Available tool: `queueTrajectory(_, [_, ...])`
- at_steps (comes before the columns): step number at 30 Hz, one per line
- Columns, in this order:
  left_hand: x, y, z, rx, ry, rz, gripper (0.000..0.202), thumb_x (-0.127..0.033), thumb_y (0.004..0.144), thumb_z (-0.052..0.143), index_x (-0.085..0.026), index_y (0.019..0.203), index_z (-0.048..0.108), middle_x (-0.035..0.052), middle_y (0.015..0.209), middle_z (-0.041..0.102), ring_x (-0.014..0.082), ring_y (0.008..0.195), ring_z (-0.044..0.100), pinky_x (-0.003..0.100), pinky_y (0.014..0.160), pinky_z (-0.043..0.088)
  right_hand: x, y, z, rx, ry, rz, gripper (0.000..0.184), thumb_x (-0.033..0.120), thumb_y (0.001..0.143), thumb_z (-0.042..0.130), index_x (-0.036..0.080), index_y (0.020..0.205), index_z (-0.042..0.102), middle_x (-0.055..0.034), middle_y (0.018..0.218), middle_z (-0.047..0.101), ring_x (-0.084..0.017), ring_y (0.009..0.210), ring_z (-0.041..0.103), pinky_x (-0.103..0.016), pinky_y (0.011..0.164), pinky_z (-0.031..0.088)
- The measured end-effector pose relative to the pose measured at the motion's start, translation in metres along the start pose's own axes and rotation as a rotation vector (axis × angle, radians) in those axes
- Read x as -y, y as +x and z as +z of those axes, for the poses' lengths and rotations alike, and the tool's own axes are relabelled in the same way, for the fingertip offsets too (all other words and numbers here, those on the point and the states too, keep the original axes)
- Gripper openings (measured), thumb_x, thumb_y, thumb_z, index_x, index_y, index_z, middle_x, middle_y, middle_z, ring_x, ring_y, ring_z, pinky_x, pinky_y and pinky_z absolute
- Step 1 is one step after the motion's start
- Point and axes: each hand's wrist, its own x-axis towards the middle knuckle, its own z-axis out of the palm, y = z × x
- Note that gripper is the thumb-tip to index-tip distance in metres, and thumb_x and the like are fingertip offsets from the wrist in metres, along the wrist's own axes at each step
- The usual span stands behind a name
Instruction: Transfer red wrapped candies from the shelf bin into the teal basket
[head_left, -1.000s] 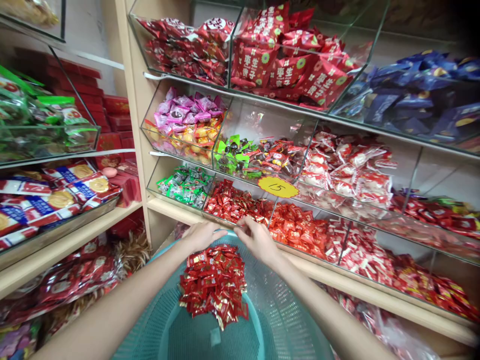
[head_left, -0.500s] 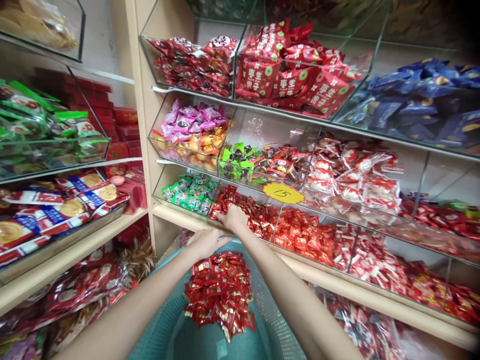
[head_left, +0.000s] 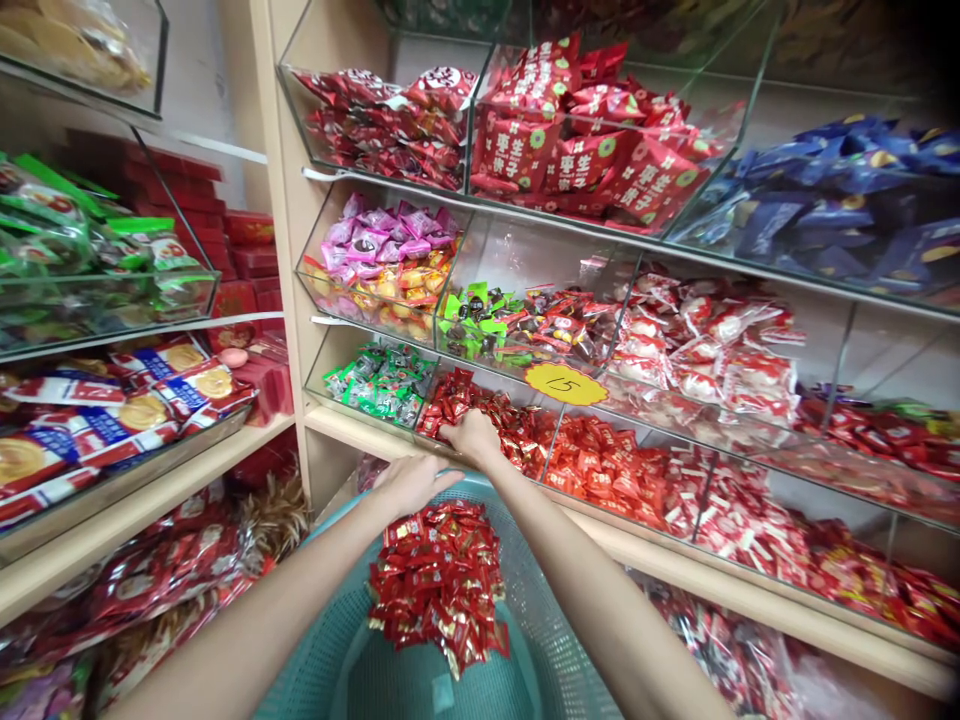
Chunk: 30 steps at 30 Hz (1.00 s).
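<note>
A teal mesh basket is tilted against the lowest shelf, with a pile of red-and-gold wrapped candies in it. My left hand grips the basket's far rim, fingers curled over it. My right hand reaches into the clear bin of matching red candies and rests on them, fingers bent down among the wrappers; what it holds is hidden.
Clear bins fill the wooden shelves: green candies, pink and yellow sweets, red packs, blue packs. A yellow tag marked 15 hangs above the red bin. A second shelf unit with biscuit packs stands on the left.
My right hand left the basket's rim and moved forward into the red candy bin, where it has stayed. The left hand has kept its place on the rim.
</note>
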Motion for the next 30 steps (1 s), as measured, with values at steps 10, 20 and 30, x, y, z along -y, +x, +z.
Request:
queueTrajectory(10, [0.000,0.002,0.001,-0.034,0.115,0.030,0.057,-0.062,0.083,0.022,-0.023,0.087,0.064,0.0076,0.089,0.068,0.0288,0.087,0.063,0.037,0.073,0.046,-0.024,-0.008,-0.027,0.187,0.393,-0.041,0.035,0.045,0.072,0.053,0.018,0.051,0.048,0.0046,0.046,0.045,-0.006,0.038,0.032,-0.021,0.039,0.026])
queueTrajectory(20, [0.003,0.005,0.005,-0.015,0.084,0.009,0.051,-0.060,0.084,0.027,-0.027,0.100,0.062,0.0069,0.098,0.067,0.0270,0.093,0.061,0.035,0.077,0.045,-0.078,-0.088,-0.041,0.275,0.294,-0.570,0.032,0.046,0.080,0.053,0.016,0.075,0.060,0.0030,0.060,0.050,-0.009,0.053,0.041,-0.021,0.051,0.033])
queueTrajectory(30, [-0.008,-0.002,-0.004,-0.004,0.078,0.019,0.055,-0.062,0.083,0.024,-0.026,0.102,0.062,0.0071,0.099,0.066,0.0282,0.093,0.061,0.037,0.078,0.045,-0.096,-0.116,-0.030,0.281,-0.233,-0.874,0.023,0.037,0.088,0.044,0.019,0.087,0.058,-0.0044,0.081,0.058,-0.018,0.078,0.054,-0.028,0.070,0.041])
